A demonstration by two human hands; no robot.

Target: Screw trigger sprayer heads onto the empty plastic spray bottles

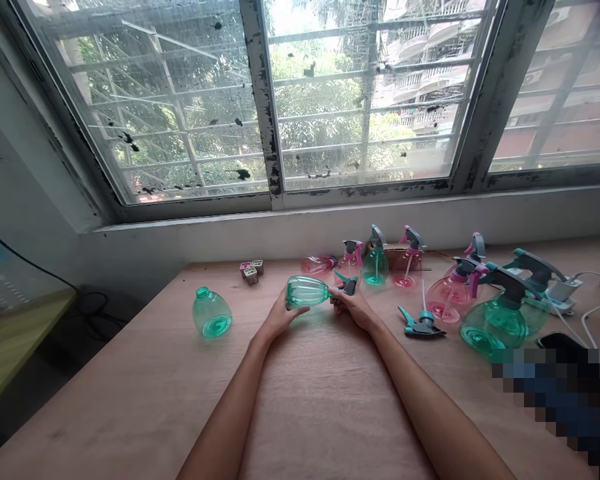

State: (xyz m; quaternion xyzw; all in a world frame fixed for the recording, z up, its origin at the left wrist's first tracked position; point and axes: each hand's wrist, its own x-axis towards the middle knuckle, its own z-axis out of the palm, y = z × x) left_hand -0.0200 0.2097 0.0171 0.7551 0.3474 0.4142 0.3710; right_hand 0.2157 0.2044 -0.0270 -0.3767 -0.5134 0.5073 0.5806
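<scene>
My left hand (279, 315) is wrapped round a clear green spray bottle (306, 291) lying on its side above the wooden table (300, 400). My right hand (353, 305) grips the green and grey trigger sprayer head (346, 283) at the bottle's neck. Both hands meet at the table's middle, far from me. An open green bottle (211, 312) without a head lies to the left. A loose trigger head with its tube (421, 323) lies just right of my right hand.
Several pink and green spray bottles (490, 310) stand at the back and right. Three small blocks (251, 271) sit near the wall. A power strip (563, 293) with white cables and a dark phone (563, 341) lie at the far right. A barred window (300, 100) rises behind.
</scene>
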